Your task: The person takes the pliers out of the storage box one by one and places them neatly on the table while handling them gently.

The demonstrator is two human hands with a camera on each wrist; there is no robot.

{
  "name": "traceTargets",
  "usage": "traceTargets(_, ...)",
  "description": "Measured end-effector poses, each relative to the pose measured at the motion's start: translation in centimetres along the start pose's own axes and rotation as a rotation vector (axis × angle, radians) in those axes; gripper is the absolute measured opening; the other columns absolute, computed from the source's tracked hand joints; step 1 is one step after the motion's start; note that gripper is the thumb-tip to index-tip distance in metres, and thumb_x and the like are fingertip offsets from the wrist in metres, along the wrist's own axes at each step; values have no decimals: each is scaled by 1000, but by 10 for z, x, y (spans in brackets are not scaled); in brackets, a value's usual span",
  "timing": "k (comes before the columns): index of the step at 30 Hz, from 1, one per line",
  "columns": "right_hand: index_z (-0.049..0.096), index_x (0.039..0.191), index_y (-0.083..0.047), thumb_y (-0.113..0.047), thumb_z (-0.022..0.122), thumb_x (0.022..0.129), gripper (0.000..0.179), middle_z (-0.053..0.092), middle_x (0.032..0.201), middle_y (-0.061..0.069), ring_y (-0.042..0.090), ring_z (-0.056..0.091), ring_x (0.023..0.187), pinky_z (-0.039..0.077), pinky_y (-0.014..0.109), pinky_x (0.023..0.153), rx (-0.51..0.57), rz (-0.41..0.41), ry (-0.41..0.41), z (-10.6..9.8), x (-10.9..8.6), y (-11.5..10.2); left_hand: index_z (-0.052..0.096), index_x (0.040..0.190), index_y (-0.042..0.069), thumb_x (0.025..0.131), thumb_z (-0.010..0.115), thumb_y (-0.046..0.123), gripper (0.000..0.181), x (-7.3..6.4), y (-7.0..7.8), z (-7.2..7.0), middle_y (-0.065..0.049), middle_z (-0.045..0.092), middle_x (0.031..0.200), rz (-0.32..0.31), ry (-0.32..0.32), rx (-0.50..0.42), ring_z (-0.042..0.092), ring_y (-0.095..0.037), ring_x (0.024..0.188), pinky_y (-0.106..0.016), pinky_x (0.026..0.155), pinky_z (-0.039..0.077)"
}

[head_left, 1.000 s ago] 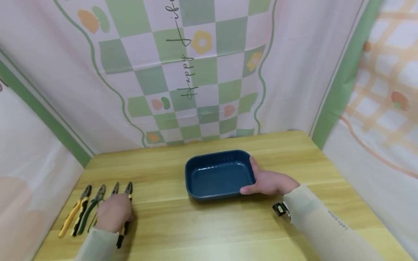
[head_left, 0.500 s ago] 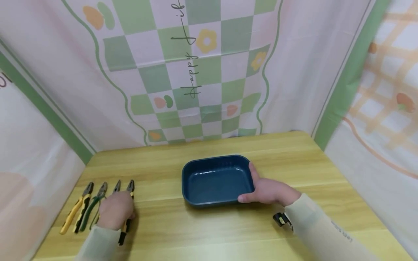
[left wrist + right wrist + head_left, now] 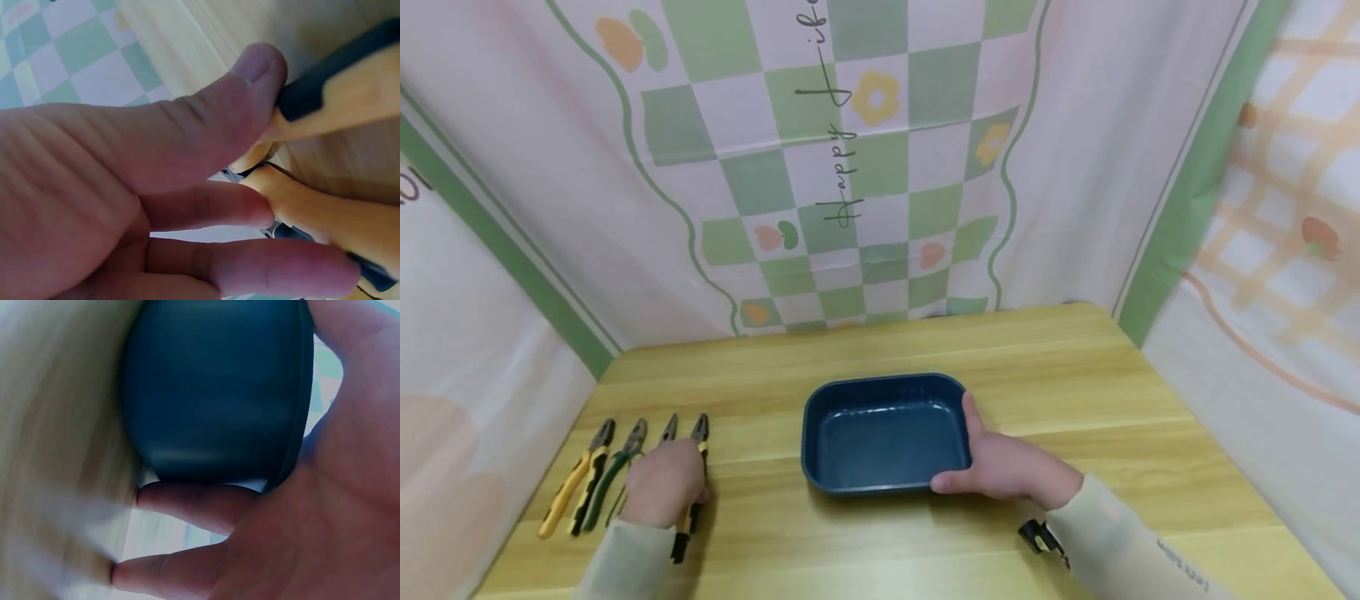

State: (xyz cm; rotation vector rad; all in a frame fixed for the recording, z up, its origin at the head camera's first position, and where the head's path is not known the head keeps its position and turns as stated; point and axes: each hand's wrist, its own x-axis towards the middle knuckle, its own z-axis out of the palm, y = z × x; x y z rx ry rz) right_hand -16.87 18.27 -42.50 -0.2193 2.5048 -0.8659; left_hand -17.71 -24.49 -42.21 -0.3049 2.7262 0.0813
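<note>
My left hand [image 3: 664, 483] is over the right end of a row of pliers. In the left wrist view its thumb presses a yellow-and-black handle [image 3: 359, 78] while its fingers reach along another yellow handle [image 3: 331, 209]. The rightmost pliers [image 3: 700, 429] are partly hidden under it, as are the slim-nosed pliers [image 3: 668, 429] beside them. With my right hand [image 3: 1011, 467] I grip the right end of a dark blue rectangular dish [image 3: 880, 487], thumb at the near rim and a finger at the far corner. In the right wrist view the dish's side [image 3: 219, 394] lies against the fingers.
Further left lie green-handled pliers [image 3: 604, 487] and yellow-and-black pliers [image 3: 574, 492]. A small black clip-like device [image 3: 1037, 537] sits under the right wrist. The wooden table [image 3: 820, 550] is backed and flanked by patterned cloth [image 3: 880, 167].
My right hand has drawn the dish nearer and a little to the left. My left hand stays over the pliers almost without moving.
</note>
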Motion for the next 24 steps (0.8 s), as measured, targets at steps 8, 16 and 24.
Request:
traceTargets(8,-26,152,-7,-58,80,77,140,61,67,6,19,60,61,47,37,63,-21,-17,17,2,-6,2,64,72,7,73,89,27,32,1,2,3,-6,58,69,16,-2,-51,53,-20,58,-29,47,40)
traceTargets(16,-21,154,-4,-56,83,74,141,67,87,9,19,59,72,50,44,74,-56,-37,52,0,-8,5,65,74,6,74,88,26,31,1,6,2,-7,58,71,20,3,-36,56,-22,60,-31,50,43)
traceTargets(24,-20,155,-10,-58,81,76,137,67,108,24,18,62,75,51,43,76,19,-52,67,-6,-9,7,66,74,4,78,85,22,26,-3,8,-4,-9,59,70,25,20,-47,54,-22,61,-34,50,43)
